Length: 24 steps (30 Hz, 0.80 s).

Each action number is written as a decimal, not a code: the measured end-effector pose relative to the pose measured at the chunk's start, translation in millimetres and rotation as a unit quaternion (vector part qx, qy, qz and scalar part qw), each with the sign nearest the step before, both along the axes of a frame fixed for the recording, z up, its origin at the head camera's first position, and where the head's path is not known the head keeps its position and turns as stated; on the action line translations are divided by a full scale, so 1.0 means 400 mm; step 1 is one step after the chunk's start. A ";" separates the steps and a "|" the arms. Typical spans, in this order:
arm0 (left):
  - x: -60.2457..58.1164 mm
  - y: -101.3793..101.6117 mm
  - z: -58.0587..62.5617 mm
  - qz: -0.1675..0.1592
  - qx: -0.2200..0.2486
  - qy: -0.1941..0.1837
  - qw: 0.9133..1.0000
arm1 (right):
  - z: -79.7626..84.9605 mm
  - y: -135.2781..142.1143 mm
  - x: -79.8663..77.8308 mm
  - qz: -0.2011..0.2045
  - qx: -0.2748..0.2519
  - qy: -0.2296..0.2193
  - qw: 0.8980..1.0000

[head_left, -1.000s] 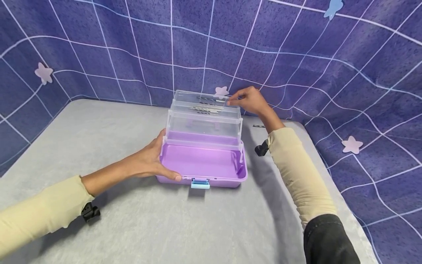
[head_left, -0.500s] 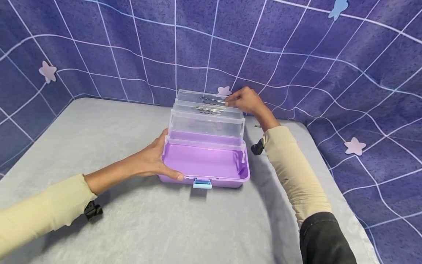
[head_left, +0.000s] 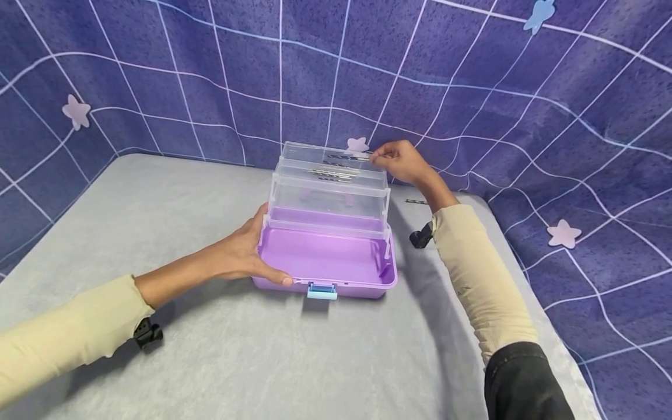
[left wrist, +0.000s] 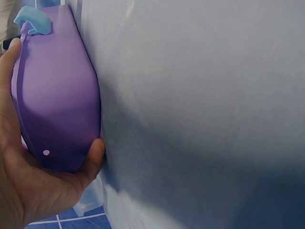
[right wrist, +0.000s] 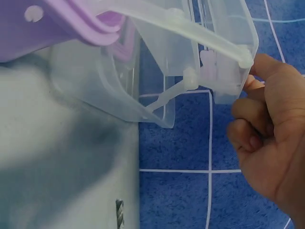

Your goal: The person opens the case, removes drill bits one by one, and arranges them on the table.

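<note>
A purple toolbox point(head_left: 325, 289) with a blue latch point(head_left: 322, 291) stands open, its clear tiered trays point(head_left: 328, 204) raised at the back. My left hand point(head_left: 241, 251) grips the box's left end, thumb along the front rim; in the left wrist view the hand point(left wrist: 38, 186) wraps round the purple wall point(left wrist: 57, 95). At the right end of the top tray, my right hand point(head_left: 401, 160) pinches the shank end of a drill bit point(head_left: 346, 157). Several more drill bits point(head_left: 333, 174) lie in the trays. In the right wrist view the tray wall hides the fingertips of this hand point(right wrist: 271, 119).
Another drill bit point(head_left: 416, 202) lies on the grey tabletop point(head_left: 315, 361), right of the box and near the right forearm. A blue grid-patterned curtain point(head_left: 210, 76) with stars hangs close behind the trays and along the right side.
My right hand has shifted a little to the right over the last half second, and the drill bit in its fingers has moved with it. My left hand keeps its grip on the box.
</note>
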State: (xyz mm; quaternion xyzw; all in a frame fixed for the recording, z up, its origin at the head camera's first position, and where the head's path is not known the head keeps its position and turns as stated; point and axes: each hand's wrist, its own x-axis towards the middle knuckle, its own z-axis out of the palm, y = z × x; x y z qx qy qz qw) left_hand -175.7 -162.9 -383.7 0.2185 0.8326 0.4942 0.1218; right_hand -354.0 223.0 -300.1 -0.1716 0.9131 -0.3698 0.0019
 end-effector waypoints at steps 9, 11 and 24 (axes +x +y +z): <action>0.001 0.000 0.003 -0.001 -0.017 0.006 1.000 | -0.011 0.024 0.013 -0.016 -0.085 -0.009 0.996; 0.002 0.000 0.005 0.002 -0.021 0.005 1.000 | -0.008 0.031 0.017 -0.021 -0.101 -0.017 0.994; 0.000 -0.004 0.003 0.001 -0.024 0.003 1.000 | -0.011 0.079 0.033 -0.047 -0.149 -0.047 0.987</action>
